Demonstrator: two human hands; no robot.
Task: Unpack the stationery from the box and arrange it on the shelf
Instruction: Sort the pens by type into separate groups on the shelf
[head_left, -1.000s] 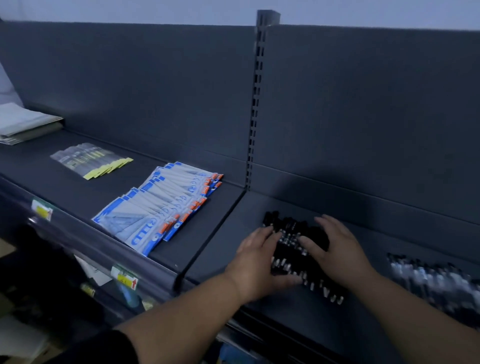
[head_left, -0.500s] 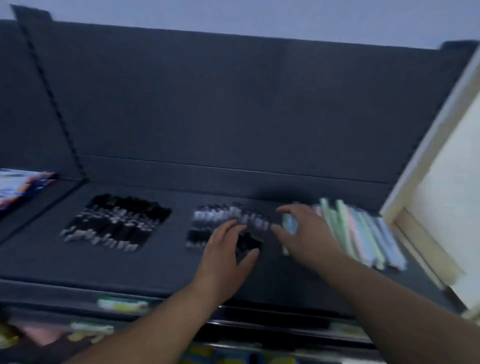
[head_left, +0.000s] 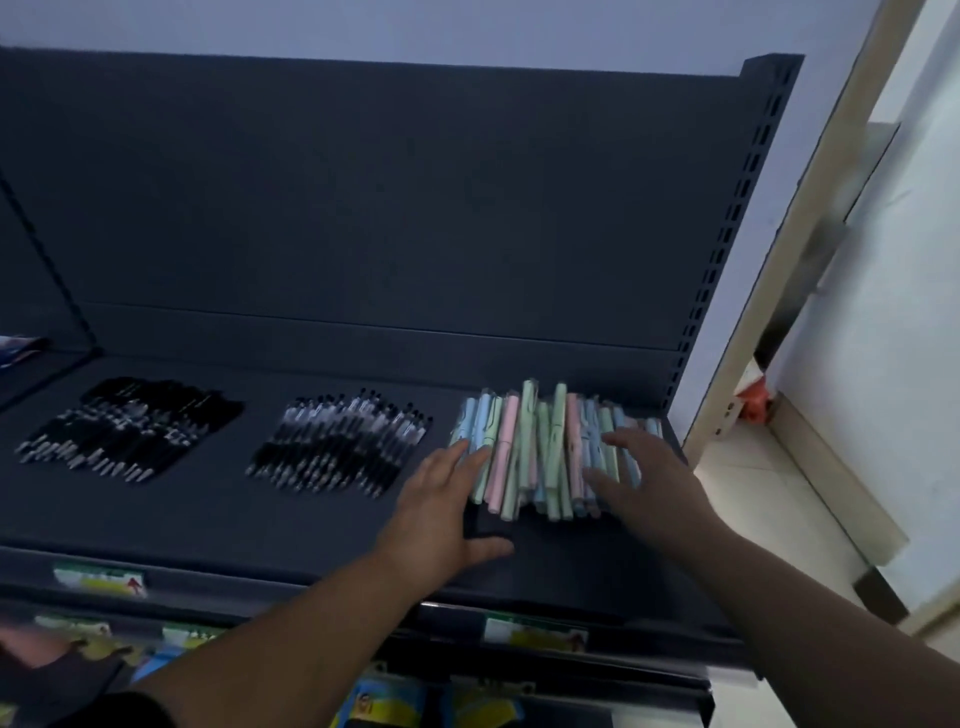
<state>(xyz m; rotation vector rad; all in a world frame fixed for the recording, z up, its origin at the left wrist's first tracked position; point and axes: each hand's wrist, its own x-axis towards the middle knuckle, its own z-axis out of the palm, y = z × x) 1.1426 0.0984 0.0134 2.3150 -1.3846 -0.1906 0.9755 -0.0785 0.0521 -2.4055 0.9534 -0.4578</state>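
**Covered pens, clipped edges, unreadable labels**

The right hand (head_left: 649, 483) lies over the right part of the pastel pens (head_left: 540, 447), hiding that side of the pile. The left hand (head_left: 441, 512) covers the lower ends of the leftmost ones. At the frame's left edge a blue packet (head_left: 15, 347) is cut off. The price labels (head_left: 98, 580) on the front of the shelf (head_left: 208, 519) are too blurred to read. Along the bottom edge, yellow-and-blue goods (head_left: 384, 707) are cropped. A pink blur (head_left: 26, 649) at lower left cannot be identified.

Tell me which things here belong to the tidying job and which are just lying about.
Part of the job:
pastel pens, with the left hand against their left side and the right hand spread on top
shelf
black pens and clear pens, laid out in piles

Just there:
price labels
packets below the shelf
orange thing on the floor
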